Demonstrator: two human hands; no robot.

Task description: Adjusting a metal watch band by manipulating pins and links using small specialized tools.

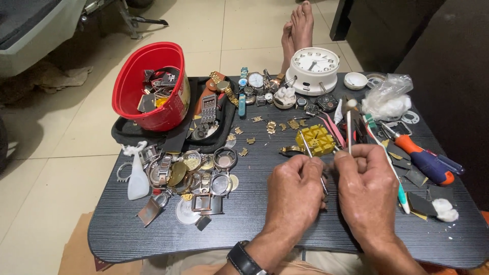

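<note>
Red bucket (147, 84) of parts stands at the table's (265, 224) far left. White alarm clock (316, 69), small white bowl (355, 80), bagged cotton (388, 98) far right. Orange-handled screwdriver (425, 159), toothbrush (389, 163) at right.

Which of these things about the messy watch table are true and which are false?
1. The red plastic bucket holds watch parts. True.
2. The round white alarm clock lies on the floor. False: it stands on the dark grey lap table, at the far edge.
3. The left hand wears a black wristwatch on its wrist. True.
4. The right hand holds the screwdriver with the orange and blue handle. False: that screwdriver lies on the table to the right; the hand holds a thin white-tipped tool.
5. The small yellow block holder sits beyond the hands. True.
</note>
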